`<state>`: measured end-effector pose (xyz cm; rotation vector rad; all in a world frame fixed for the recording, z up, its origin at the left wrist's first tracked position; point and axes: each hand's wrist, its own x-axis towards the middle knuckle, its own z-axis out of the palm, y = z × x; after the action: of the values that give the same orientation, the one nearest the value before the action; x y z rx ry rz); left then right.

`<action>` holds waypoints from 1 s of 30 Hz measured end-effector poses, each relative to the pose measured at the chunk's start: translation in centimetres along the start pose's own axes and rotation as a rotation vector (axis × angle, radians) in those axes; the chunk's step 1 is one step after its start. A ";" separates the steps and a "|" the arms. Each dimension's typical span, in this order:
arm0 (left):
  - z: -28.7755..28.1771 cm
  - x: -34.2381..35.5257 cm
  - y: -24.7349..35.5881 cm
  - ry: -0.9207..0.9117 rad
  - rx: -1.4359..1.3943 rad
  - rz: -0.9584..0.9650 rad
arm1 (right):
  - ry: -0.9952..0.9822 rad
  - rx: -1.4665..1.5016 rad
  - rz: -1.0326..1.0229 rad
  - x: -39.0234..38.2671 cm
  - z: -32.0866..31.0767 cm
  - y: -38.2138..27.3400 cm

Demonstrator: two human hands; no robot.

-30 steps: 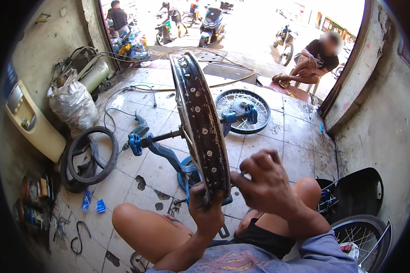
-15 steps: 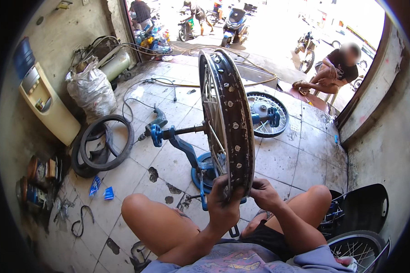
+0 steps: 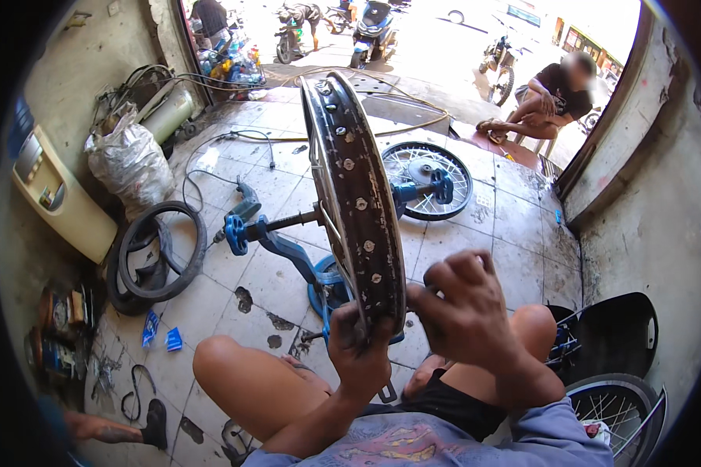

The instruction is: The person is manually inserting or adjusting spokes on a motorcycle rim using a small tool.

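A worn black spoked wheel rim stands upright before me on a blue truing stand. Its axle runs sideways between blue knobs. My left hand grips the lower end of the rim, thumb on the outer face and fingers round the left side. Beside the rim's lower right edge is my right hand, raised with bent wrist and curled fingers. Its thumb and forefinger pinch close to the edge; whatever they hold, if anything, is too small to make out.
Behind the stand lies another spoked wheel. Black tyres, a blue power drill and a white sack are on the left. A person sits at the doorway. Another person's leg shows at lower left.
My right hand has risen and turned at the wrist beside the rim, while my left keeps its grip. The view has shifted, and another person's leg has come in at lower left.
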<state>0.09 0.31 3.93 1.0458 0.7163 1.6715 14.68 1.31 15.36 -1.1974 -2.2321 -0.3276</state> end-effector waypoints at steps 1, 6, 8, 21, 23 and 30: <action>-0.1 -0.3 -0.1 -0.009 -0.004 -0.007 | 0.080 -0.011 0.075 -1.2 1.1 -0.4; 0.3 0.5 0.0 -0.059 0.045 -0.093 | -0.120 1.188 0.696 -5.5 9.2 2.8; -0.3 -0.4 0.0 -0.035 0.049 -0.135 | -0.065 0.314 0.250 -1.6 4.1 3.0; 0.0 -0.5 -0.5 0.011 -0.001 0.012 | 0.053 0.002 0.148 -1.4 1.0 -0.6; 0.7 0.1 0.1 0.002 -0.031 -0.114 | 0.137 0.866 0.545 -5.4 7.7 1.3; -0.5 -0.2 -1.4 0.010 0.043 -0.005 | -0.058 0.041 0.022 -0.3 0.7 0.8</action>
<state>0.32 0.63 2.47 1.0658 0.7637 1.6651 15.21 1.89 14.59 -1.2236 -2.2626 -0.2402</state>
